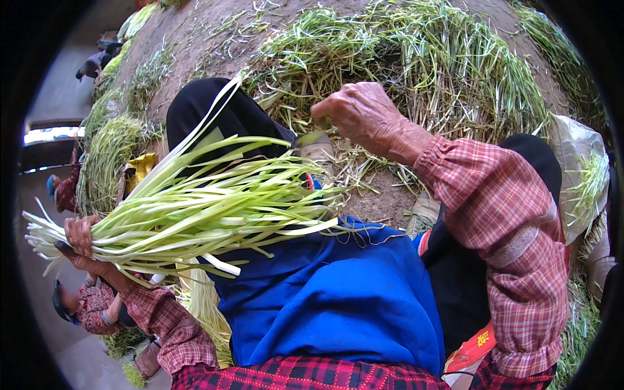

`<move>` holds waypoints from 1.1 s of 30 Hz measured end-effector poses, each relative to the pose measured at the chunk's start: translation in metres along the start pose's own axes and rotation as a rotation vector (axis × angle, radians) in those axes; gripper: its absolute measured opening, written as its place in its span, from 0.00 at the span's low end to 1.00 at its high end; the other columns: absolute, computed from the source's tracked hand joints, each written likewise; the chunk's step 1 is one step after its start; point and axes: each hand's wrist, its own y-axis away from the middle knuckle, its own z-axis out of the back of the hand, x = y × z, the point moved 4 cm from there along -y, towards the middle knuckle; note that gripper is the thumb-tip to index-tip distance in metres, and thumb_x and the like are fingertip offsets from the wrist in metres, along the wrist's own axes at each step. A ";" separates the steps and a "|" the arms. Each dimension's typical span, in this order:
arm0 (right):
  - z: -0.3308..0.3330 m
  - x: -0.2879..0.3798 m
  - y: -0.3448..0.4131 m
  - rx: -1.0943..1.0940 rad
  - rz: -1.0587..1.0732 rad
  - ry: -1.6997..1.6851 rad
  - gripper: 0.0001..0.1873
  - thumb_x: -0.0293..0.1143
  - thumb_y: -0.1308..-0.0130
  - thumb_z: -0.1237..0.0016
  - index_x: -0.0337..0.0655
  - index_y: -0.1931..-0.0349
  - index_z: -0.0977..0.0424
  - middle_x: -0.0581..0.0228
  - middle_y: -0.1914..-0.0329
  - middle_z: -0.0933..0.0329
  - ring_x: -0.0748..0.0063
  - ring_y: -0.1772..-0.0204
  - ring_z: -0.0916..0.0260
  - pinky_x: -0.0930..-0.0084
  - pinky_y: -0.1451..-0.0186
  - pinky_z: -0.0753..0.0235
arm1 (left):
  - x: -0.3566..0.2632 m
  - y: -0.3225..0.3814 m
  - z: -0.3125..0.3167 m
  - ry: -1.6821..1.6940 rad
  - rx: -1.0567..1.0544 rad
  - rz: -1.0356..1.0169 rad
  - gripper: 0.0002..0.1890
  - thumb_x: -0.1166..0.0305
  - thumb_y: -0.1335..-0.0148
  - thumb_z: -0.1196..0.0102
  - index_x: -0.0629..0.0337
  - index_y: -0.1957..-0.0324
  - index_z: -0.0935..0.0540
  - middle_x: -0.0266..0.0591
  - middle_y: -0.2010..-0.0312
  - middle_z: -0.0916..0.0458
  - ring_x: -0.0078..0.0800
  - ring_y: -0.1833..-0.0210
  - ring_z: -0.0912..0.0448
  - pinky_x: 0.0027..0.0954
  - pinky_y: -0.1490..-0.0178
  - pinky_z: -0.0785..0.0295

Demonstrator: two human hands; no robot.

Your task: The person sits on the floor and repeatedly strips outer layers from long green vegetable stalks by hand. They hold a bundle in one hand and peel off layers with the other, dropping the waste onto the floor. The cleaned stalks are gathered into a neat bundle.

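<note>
My left hand (pixel 80 243) is closed around the white stem ends of a bunch of yellow-green leafy stalks (pixel 209 209), perhaps garlic chives. The leaves spread to the right over my knee and the blue apron (pixel 331 302). One longer pale stalk sticks up from the bunch over my black-clad knee. Right of the leaf tips, my right hand (pixel 358 114) is raised with its fingers curled. A small blurred green piece (pixel 313 138) is just below those fingers; whether they touch it I cannot tell. Behind that hand lies a large heap of green leaves and dry stalks (pixel 453 73).
More leaf piles (pixel 109 156) line the left side, near a yellow item (pixel 141 170). People (pixel 100 304) sit or crouch at the left. A white plastic sack (pixel 580 170) with leaves on it stands at the right. Trimmings lie on the earthen floor (pixel 385 190) between my feet.
</note>
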 end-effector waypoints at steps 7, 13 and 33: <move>-0.009 -0.015 0.020 0.120 -0.125 0.170 0.09 0.25 0.50 0.55 0.49 0.73 0.20 0.58 0.79 0.25 0.59 0.73 0.25 0.64 0.71 0.28 | -0.002 0.002 0.000 -0.035 -0.021 -0.006 0.15 0.67 0.43 0.46 0.52 0.80 0.37 0.23 0.91 0.41 0.11 0.90 0.40 0.12 0.73 0.38; -0.013 -0.035 0.039 0.132 -0.127 0.304 0.07 0.30 0.41 0.56 0.42 0.72 0.24 0.57 0.76 0.24 0.65 0.72 0.24 0.67 0.71 0.26 | -0.001 0.001 -0.002 -0.019 0.000 0.020 0.15 0.68 0.43 0.46 0.52 0.80 0.37 0.23 0.91 0.41 0.11 0.90 0.41 0.13 0.70 0.37; -0.031 0.031 0.024 0.087 -0.128 -0.771 0.22 0.46 0.55 0.45 0.40 0.63 0.22 0.56 0.73 0.25 0.60 0.63 0.26 0.67 0.61 0.28 | -0.002 0.002 0.001 0.006 -0.026 0.054 0.16 0.69 0.45 0.44 0.52 0.80 0.38 0.24 0.89 0.41 0.12 0.87 0.41 0.15 0.64 0.39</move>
